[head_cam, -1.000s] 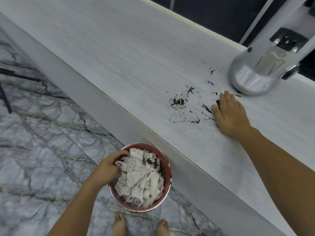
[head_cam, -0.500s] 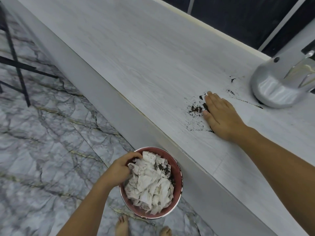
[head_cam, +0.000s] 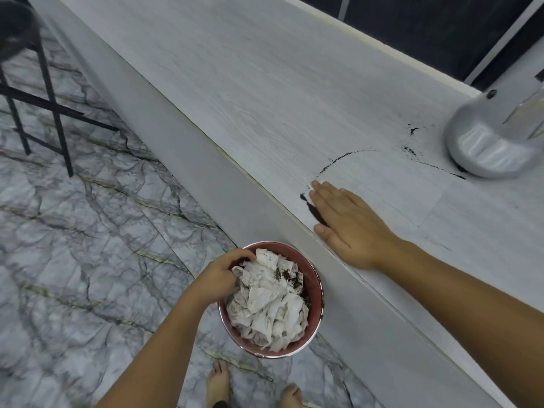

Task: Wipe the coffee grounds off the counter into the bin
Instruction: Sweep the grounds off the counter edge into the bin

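right hand (head_cam: 350, 222): flat on the counter (head_cam: 235, 83), palm down, fingers straight and together. Holds nothing. Fingertips point to the far left, thumb lies near the front edge.
coffee grounds (head_cam: 315, 212): main lot is a dark ridge packed against the index-finger side of the right hand, close to the counter's front edge.
grounds axis: ridge is long and narrow, running roughly along the front edge, far-left end to near-right end.
grounds leftovers: thin curved line arcs from beyond the fingertips back toward the appliance. A second thin streak and a few specks lie beside the appliance base.
left hand (head_cam: 219, 278): fingers curled over the bin's far-left rim, gripping it. Fingertips touch the paper inside.
bin (head_cam: 316, 287): round, reddish inside, mouth up, below the counter's front edge and just near-side of the ridge. Cannot tell if it rests on the floor.
bin contents: crumpled white paper (head_cam: 268, 304) with dark grounds on its top.
appliance (head_cam: 488, 142): silver rounded base at far right of the counter, well apart from the ridge.
floor (head_cam: 88, 231): grey marble tiles. Black stool (head_cam: 44, 92) at upper left, bare feet (head_cam: 217, 384) at bottom.
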Tool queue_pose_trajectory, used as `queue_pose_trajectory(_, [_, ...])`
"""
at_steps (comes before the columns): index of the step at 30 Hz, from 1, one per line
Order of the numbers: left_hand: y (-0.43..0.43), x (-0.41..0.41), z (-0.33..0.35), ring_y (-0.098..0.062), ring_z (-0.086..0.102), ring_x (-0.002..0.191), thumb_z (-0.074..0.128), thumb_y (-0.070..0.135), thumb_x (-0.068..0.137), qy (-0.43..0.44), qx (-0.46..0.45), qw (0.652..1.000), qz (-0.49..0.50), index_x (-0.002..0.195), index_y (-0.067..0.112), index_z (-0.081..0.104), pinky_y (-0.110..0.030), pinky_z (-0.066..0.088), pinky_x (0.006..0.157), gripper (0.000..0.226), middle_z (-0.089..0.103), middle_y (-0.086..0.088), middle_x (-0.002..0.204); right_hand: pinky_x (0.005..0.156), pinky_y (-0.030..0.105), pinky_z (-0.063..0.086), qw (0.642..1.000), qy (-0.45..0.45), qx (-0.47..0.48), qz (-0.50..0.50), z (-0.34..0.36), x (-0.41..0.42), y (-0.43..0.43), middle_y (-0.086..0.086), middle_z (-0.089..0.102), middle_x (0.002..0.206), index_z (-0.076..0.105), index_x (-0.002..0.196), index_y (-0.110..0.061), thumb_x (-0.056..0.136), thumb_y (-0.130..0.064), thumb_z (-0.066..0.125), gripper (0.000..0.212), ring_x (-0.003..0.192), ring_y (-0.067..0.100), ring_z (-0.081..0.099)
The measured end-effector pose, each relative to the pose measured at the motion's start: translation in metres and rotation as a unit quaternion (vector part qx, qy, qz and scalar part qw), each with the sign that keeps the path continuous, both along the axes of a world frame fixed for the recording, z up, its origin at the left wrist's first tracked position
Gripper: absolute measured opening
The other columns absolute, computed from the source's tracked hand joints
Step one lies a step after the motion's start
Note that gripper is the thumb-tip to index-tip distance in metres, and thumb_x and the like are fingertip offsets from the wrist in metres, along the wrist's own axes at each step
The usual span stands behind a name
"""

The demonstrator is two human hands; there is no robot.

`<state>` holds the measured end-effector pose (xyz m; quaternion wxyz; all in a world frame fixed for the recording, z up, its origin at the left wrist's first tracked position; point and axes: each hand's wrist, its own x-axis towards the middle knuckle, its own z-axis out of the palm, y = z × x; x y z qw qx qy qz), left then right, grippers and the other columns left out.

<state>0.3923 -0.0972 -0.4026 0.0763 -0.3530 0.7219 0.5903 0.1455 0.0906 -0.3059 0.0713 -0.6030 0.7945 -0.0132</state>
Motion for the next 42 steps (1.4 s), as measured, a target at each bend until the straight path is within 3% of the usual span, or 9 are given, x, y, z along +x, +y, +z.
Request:
queue_pose_trajectory(3, [0.001,0.0,-0.001,-0.039,0.061,0.115,0.033,-0.016,0.068,-0.009,-0.012,1.0,-0.007,0.11,0.038,0.069,-0.059,0.049,0.097,0.077,0.064,0.005,0.127,0.123,0.039,0.005,1.0,0.001,0.007,0.019,0.0,0.025,0.005,0.004,-0.002,0.166,0.006,0.157,-0.013,0.102,-0.053,0.012,0.068,0.152,0.016,-0.005])
queue_pose_trajectory(12, [0.005,0.0,0.002,-0.021,0.058,0.118,0.033,-0.018,0.069,-0.012,-0.025,1.0,0.0,0.106,0.037,0.071,-0.049,0.054,0.098,0.076,0.061,0.007,0.128,0.124,0.04,0.008,0.998,0.025,0.019,0.059,-0.004,0.054,0.021,0.006,-0.001,0.166,0.008,0.157,-0.011,0.103,-0.054,0.016,0.069,0.153,0.018,-0.005])
queue_pose_trajectory(16, [0.007,0.003,0.001,-0.035,0.06,0.114,0.033,-0.019,0.067,-0.007,-0.02,1.0,0.003,0.106,0.033,0.071,-0.057,0.053,0.091,0.075,0.061,0.004,0.127,0.124,0.037,0.006,0.998,0.018,0.014,0.058,-0.006,0.055,0.034,0.005,0.004,0.166,0.011,0.157,-0.012,0.103,-0.05,0.017,0.066,0.153,0.017,-0.001])
queue_pose_trajectory(20, [0.014,0.004,0.001,-0.026,0.06,0.116,0.036,-0.019,0.075,0.006,-0.015,1.0,0.017,0.104,0.029,0.072,-0.048,0.054,0.094,0.067,0.063,0.003,0.123,0.123,0.041,0.012,0.999,-0.009,-0.003,-0.036,-0.003,0.048,0.06,0.005,0.005,0.166,0.011,0.157,-0.013,0.103,-0.051,0.012,0.067,0.153,0.017,0.002])
queue_pose_trajectory(25, [0.023,0.005,0.008,-0.014,0.062,0.098,0.035,-0.02,0.082,-0.005,-0.002,0.999,0.048,0.106,0.021,0.071,-0.029,0.053,0.076,0.059,0.063,0.006,0.118,0.124,0.04,0.009,0.984,-0.018,-0.008,-0.178,-0.002,0.039,0.122,0.003,-0.001,0.166,0.005,0.157,-0.013,0.098,-0.059,0.006,0.074,0.153,0.017,-0.001])
queue_pose_trajectory(29, [0.024,0.006,0.008,-0.029,0.063,0.107,0.036,-0.024,0.078,0.007,0.007,0.998,0.063,0.1,0.018,0.073,-0.038,0.054,0.08,0.06,0.067,-0.006,0.117,0.123,0.043,0.009,0.919,-0.013,-0.024,-0.394,-0.002,0.017,0.191,0.012,0.006,0.165,0.007,0.156,-0.007,0.094,-0.064,0.005,0.084,0.152,0.026,0.005])
queue_pose_trajectory(32, [0.014,0.007,0.008,-0.031,0.067,0.1,0.039,-0.022,0.077,-0.005,0.011,0.998,0.065,0.095,0.024,0.075,-0.043,0.057,0.077,0.061,0.069,-0.009,0.116,0.122,0.048,0.011,0.862,-0.01,-0.024,-0.506,0.0,-0.014,0.216,0.019,0.01,0.164,0.01,0.154,-0.001,0.091,-0.066,0.003,0.091,0.151,0.032,0.009])
queue_pose_trajectory(36, [-0.003,-0.001,0.009,-0.028,0.066,0.09,0.038,-0.023,0.079,-0.02,0.005,0.998,0.067,0.1,0.021,0.074,-0.035,0.056,0.066,0.06,0.068,-0.011,0.118,0.121,0.05,0.011,0.83,-0.013,-0.022,-0.557,0.002,-0.067,0.201,0.022,0.012,0.163,0.013,0.153,0.001,0.091,-0.064,0.008,0.09,0.15,0.035,0.011])
queue_pose_trajectory(42, [-0.031,-0.019,0.004,-0.027,0.061,0.113,0.042,-0.022,0.076,-0.019,-0.022,0.999,0.021,0.1,0.025,0.075,-0.034,0.054,0.081,0.062,0.065,-0.003,0.122,0.122,0.048,0.011,0.847,-0.001,-0.01,-0.532,-0.001,-0.113,0.121,0.02,0.011,0.163,0.012,0.154,0.001,0.097,-0.058,0.013,0.082,0.151,0.033,0.01])
